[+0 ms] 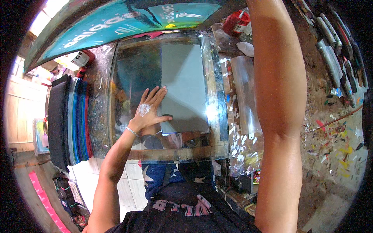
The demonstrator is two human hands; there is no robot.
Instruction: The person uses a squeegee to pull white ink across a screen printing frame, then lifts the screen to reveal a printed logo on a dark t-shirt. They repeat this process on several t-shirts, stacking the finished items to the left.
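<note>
1. Nearest to the camera is your right arm (279, 85), which reaches up past the upper edge; your right hand is outside the view, so I cannot tell the state of its fingers.
2. Your left hand (149, 109) is open, with fingers extended and thumb spread, gripping nothing; its fingertips and thumb are at the left edge of the grey sheet (184, 93).
3. This sheet lies flat on the glass board (134, 62), in its right half.
4. Beyond it, a teal framed screen (110, 33) stands tilted.
5. Left of the board is a stack of coloured sheets (77, 120).
</note>
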